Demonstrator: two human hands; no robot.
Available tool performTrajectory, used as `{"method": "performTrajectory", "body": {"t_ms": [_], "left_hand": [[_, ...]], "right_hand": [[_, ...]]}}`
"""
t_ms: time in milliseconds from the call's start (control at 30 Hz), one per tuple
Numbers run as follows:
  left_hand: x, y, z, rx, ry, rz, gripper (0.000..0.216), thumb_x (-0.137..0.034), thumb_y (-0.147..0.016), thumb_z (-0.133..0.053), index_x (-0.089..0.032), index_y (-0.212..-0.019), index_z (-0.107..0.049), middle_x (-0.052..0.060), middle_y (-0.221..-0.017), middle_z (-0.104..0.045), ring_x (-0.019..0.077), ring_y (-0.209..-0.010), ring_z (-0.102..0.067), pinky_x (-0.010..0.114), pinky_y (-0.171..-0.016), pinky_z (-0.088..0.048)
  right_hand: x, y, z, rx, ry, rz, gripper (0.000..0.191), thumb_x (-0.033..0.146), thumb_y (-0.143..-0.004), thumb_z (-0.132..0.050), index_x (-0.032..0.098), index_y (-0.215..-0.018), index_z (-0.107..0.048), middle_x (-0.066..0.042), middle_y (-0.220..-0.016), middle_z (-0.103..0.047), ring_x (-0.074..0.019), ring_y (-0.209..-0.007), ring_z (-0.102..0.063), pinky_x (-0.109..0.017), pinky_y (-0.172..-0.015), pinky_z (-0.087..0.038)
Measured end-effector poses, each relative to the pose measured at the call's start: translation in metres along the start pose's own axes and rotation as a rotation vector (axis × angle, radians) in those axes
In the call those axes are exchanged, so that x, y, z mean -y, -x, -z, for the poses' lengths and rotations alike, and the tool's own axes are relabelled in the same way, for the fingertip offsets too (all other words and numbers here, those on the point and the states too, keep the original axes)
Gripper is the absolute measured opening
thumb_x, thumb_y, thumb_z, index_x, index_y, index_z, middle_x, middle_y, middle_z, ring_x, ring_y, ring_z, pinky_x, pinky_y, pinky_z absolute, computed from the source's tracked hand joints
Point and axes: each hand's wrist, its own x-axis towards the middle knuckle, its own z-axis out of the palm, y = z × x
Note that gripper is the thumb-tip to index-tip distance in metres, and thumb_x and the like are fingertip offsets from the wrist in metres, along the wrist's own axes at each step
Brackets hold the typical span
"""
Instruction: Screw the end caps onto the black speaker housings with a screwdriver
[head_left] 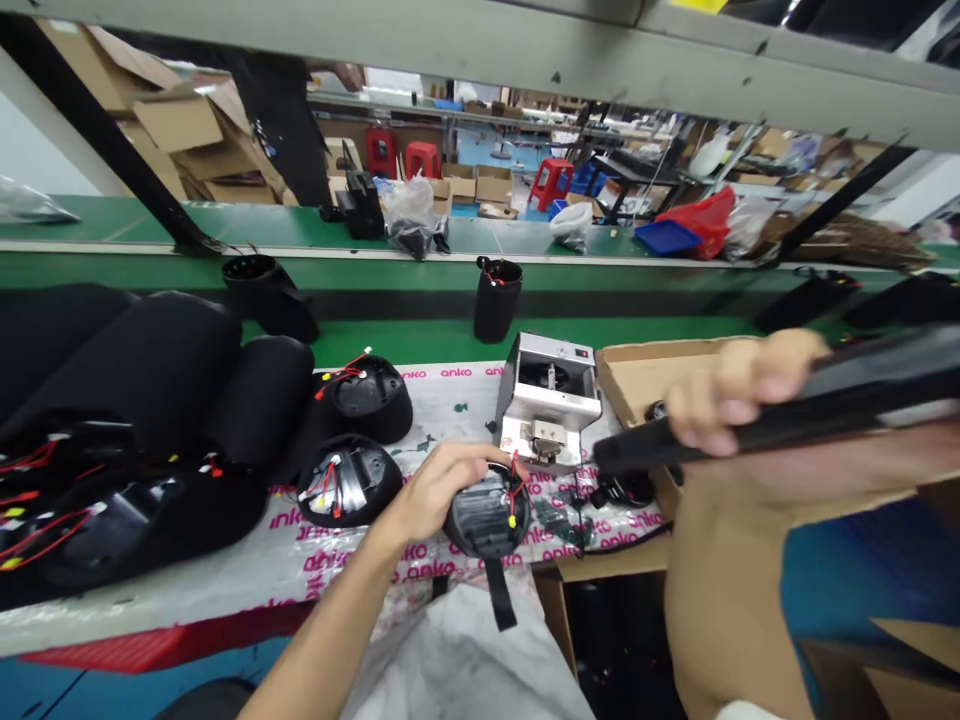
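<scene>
My left hand is closed around the rim of a round black base part with red wires on top and a black strap hanging from it, held just above the bench's front edge. My right hand is raised close to the camera at the right. Its fingers are wrapped round a long, flat black piece that points left towards a small metal machine. Hand and piece are blurred.
Two domed black parts with red wires lie on printed plastic sheeting. Black fabric cylinders are piled at the left. An open cardboard box sits right of the machine. A black cylinder stands on the green conveyor.
</scene>
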Motion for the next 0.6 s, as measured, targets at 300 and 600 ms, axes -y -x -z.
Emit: {"method": "performTrajectory", "body": {"t_ms": [300, 600], "left_hand": [[0.035, 0.088, -0.075, -0.657, 0.004, 0.114, 0.057, -0.051, -0.116, -0.056, -0.033, -0.169, -0.049, 0.006, -0.177, -0.052, 0.0314, -0.164, -0.048, 0.043, -0.135, -0.036], [0.033, 0.023, -0.043, -0.273, 0.174, -0.086, 0.051, -0.058, -0.111, -0.055, -0.021, -0.13, -0.083, 0.008, -0.129, -0.085, 0.0321, -0.12, -0.077, 0.039, -0.111, -0.054]], "right_hand": [[-0.097, 0.014, -0.046, -0.154, 0.007, 0.232, 0.083, 0.098, -0.083, -0.069, 0.019, -0.096, -0.088, -0.011, -0.088, -0.076, -0.0203, -0.049, -0.067, -0.032, -0.036, -0.05], [-0.077, 0.02, -0.02, -0.136, -0.051, 0.109, 0.085, 0.097, -0.091, -0.059, 0.018, -0.096, -0.091, -0.008, -0.071, -0.075, -0.0173, -0.036, -0.059, -0.028, -0.028, -0.04]]}}
